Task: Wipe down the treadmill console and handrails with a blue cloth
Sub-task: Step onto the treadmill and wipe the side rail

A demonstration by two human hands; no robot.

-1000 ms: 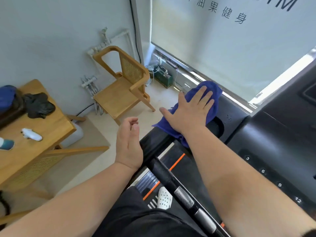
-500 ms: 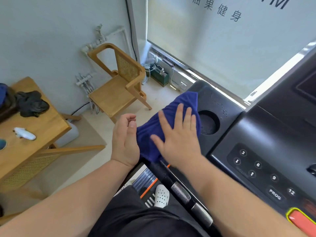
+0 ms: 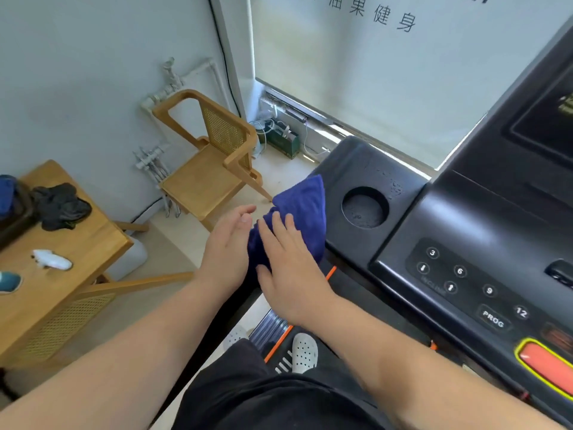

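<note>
- Cloth (image 3: 299, 209): blue, bunched on the left near edge of the console (image 3: 449, 212), just left of the cup holder (image 3: 365, 207).
- Right hand (image 3: 288, 274): fingers straight, pressing flat on the cloth; grip released.
- Left hand (image 3: 226, 252): just left of the cloth; fingers relaxed, grip released.
- Chair (image 3: 204, 178), table (image 3: 77, 259): left.

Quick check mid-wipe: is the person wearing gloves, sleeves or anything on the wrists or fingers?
No gloves on the left hand or right hand; no rings, watch or wristbands visible. Both forearms are bare as far as the frame shows, no sleeves in view. Lower down, a black garment and a white perforated shoe.
</note>
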